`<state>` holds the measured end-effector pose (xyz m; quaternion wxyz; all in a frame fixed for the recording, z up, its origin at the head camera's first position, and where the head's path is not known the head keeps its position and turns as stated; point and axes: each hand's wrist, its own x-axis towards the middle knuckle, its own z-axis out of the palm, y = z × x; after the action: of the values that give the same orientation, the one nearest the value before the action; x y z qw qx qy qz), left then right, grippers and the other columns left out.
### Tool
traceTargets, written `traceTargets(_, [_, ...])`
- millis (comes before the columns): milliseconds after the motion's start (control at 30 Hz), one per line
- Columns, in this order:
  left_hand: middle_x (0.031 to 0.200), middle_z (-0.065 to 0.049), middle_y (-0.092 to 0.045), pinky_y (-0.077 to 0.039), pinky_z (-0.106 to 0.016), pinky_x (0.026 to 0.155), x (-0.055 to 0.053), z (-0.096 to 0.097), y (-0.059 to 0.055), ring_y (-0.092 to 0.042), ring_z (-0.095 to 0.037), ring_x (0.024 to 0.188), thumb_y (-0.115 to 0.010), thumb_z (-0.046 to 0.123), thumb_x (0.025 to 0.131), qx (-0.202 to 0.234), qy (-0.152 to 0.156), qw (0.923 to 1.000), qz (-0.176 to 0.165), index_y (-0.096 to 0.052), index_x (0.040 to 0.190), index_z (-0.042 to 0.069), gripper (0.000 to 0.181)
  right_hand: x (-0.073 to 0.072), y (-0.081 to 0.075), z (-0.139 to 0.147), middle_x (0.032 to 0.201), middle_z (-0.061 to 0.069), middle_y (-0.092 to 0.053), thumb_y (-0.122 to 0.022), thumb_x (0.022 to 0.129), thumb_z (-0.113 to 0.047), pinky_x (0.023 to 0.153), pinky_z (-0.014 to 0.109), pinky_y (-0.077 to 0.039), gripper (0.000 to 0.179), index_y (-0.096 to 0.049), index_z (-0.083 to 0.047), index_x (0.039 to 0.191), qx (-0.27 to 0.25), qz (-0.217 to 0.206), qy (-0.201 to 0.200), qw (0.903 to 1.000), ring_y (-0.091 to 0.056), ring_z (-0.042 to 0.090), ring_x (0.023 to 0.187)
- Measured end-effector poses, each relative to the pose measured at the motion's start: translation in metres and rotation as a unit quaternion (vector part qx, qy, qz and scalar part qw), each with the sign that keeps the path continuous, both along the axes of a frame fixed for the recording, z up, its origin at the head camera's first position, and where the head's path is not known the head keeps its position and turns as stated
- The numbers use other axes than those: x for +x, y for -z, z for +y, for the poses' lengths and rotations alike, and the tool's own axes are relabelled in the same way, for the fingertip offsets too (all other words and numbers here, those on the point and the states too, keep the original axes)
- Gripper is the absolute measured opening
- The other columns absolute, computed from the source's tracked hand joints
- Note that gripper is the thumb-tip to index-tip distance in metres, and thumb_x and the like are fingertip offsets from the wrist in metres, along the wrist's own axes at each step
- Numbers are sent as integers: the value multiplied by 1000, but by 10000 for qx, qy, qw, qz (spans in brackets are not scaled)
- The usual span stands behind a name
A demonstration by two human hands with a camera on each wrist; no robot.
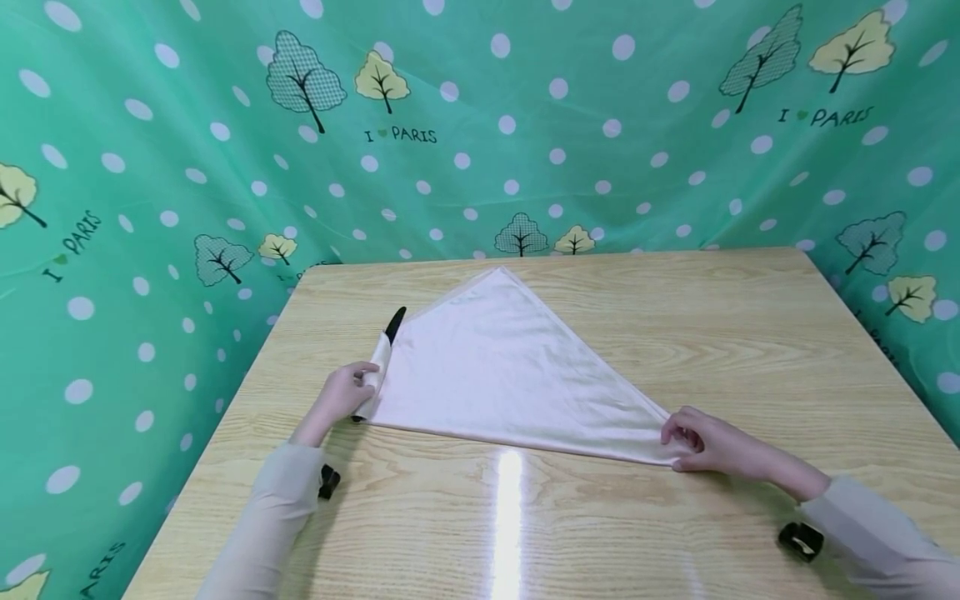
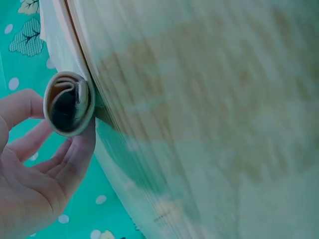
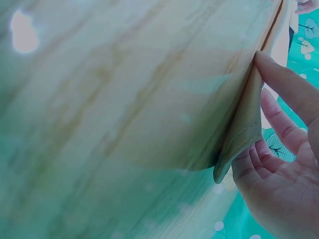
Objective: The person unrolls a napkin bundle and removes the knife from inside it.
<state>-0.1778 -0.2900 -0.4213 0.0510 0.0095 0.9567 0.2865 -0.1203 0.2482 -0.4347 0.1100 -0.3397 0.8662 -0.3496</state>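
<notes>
A white cloth (image 1: 487, 367), folded into a triangle, lies on the table with its peak pointing away from me. Its left end is rolled up around a slim black object (image 1: 396, 323) whose tapered tip sticks out at the far end; most of it is hidden. My left hand (image 1: 341, 393) grips this roll (image 2: 70, 103), and the left wrist view shows the cloth's layers coiled around something dark. At the opposite end, my right hand (image 1: 716, 443) pinches the cloth's right corner (image 3: 244, 134), thumb on the near edge and fingers on the other side.
The wooden table (image 1: 750, 350) has a bright light reflection (image 1: 507, 525) near its front middle. Behind and to the sides hangs a green curtain (image 1: 480, 100) with white dots and trees. Small black devices (image 1: 801, 540) sit under both wrists.
</notes>
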Motion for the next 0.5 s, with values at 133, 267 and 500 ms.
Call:
traceTargets(133, [94, -26, -55, -47, -34, 63, 1, -5, 0, -55, -30, 80, -54, -1, 76, -3, -153, 9999, -62, -52, 115, -8, 39, 0, -1, -1, 77, -5, -41, -69, 74, -16, 54, 19, -34, 24, -54, -9, 92, -20, 21, -27, 10000, -37, 3, 66])
traceTargets(267, [89, -22, -55, -44, -27, 55, 0, -8, 0, -53, -23, 70, -53, -1, 78, 25, -216, 9995, -224, -51, 116, -7, 39, 0, -1, 0, 77, -5, -41, -69, 74, -16, 54, 18, -34, 24, -54, -9, 92, -31, 27, -36, 10000, -37, 3, 66])
traceTargets(500, [91, -22, -56, -43, -26, 55, -1, -9, -1, -52, -22, 69, -52, 0, 79, -99, -179, 9993, -309, -52, 116, -6, 38, 0, 0, 0, 77, -5, -40, -70, 74, -16, 53, 18, -34, 25, -54, -9, 92, -49, 110, -52, 9999, -37, 2, 66])
